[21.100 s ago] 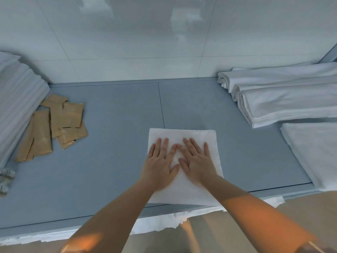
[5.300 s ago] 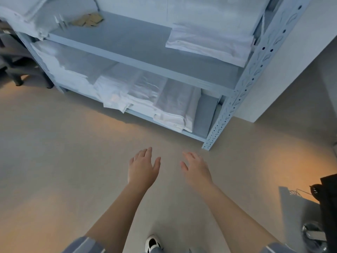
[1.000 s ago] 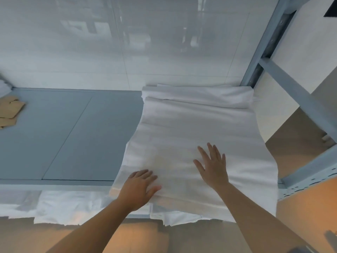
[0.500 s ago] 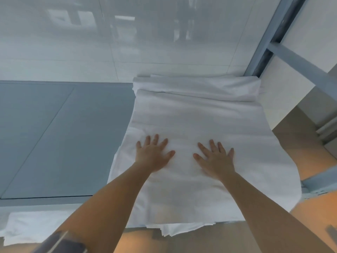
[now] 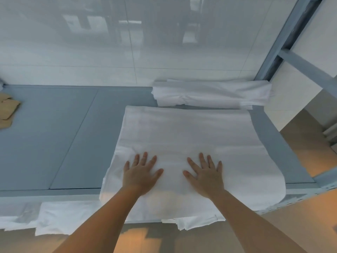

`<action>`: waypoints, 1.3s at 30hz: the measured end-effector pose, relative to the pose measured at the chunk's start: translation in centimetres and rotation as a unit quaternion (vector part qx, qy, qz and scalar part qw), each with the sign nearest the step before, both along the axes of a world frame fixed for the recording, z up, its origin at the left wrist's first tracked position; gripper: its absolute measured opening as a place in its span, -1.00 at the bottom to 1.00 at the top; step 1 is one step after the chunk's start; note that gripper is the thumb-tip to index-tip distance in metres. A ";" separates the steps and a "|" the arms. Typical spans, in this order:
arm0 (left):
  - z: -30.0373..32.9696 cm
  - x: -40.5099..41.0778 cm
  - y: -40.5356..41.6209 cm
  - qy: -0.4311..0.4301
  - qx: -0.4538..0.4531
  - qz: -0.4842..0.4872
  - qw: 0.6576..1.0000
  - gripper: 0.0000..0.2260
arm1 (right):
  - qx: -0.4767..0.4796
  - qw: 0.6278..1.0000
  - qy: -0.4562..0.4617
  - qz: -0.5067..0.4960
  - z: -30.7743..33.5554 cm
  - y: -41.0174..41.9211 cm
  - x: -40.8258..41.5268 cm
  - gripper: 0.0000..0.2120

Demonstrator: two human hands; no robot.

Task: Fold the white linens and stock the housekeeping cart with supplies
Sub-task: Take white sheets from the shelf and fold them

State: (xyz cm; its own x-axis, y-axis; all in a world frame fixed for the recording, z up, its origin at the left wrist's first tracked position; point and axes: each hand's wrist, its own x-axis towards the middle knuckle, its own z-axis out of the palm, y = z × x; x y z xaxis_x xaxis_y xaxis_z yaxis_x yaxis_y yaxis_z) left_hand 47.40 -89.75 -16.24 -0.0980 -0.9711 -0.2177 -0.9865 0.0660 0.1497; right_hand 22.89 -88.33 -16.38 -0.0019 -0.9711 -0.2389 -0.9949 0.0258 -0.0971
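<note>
A large folded white linen (image 5: 191, 136) lies flat on the blue-grey shelf (image 5: 60, 136), its near edge hanging over the shelf front. My left hand (image 5: 141, 174) presses on its near left part with fingers spread flat. My right hand (image 5: 205, 173) presses flat beside it, a hand's width to the right. Behind the linen, against the wall, lies another folded white linen (image 5: 209, 94), separated from it by a narrow strip of shelf.
Tan paper packets (image 5: 7, 114) sit at the shelf's left edge. More white linen (image 5: 60, 216) shows on the shelf below, along the front. A blue metal upright (image 5: 284, 39) and crossbar frame the right end; beige floor lies beyond.
The large linen has slid toward me, opening a gap between it and the rear folded linen. Both hands stay flat on it, now nearer the shelf front.
</note>
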 end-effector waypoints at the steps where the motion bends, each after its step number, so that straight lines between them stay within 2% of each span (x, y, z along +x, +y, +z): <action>1: 0.0 1.3 0.7 0.000 0.005 0.006 1.000 -0.38 | 0.001 1.000 -0.004 0.004 0.0 0.5 1.2 -0.34; 9: 0.4 12.1 4.9 0.001 0.029 0.051 0.998 -0.41 | 0.012 0.999 -0.014 0.042 -0.1 3.1 12.3 -0.33; 20: 0.6 26.8 5.5 0.013 0.027 0.044 0.999 -0.43 | -0.005 0.999 -0.034 0.037 -0.7 3.5 27.0 -0.33; 24: 1.0 30.9 5.3 0.001 0.052 0.055 0.997 -0.46 | -0.001 0.999 -0.040 0.028 -0.5 4.7 31.8 -0.33; 27: 1.8 31.4 3.9 -0.045 0.015 0.078 0.996 -0.56 | 0.015 0.999 -0.039 0.029 -0.2 4.9 34.1 -0.36; 29: 2.0 30.5 1.8 -0.037 -0.028 0.068 0.997 -0.59 | 0.024 0.998 -0.042 0.040 0.0 4.5 34.4 -0.39; 33: 0.8 27.8 -3.5 0.004 0.016 -0.039 0.999 -0.46 | 0.040 0.994 -0.029 0.097 0.1 1.6 33.0 -0.45; 35: -0.4 26.8 -6.2 -0.016 0.032 -0.040 0.999 -0.41 | 0.025 0.992 -0.009 0.121 0.1 -1.3 31.8 -0.47; 39: -2.1 26.0 -11.5 -0.037 -0.018 -0.028 0.999 -0.37 | 0.017 0.996 0.019 0.082 0.1 -9.2 29.3 -0.48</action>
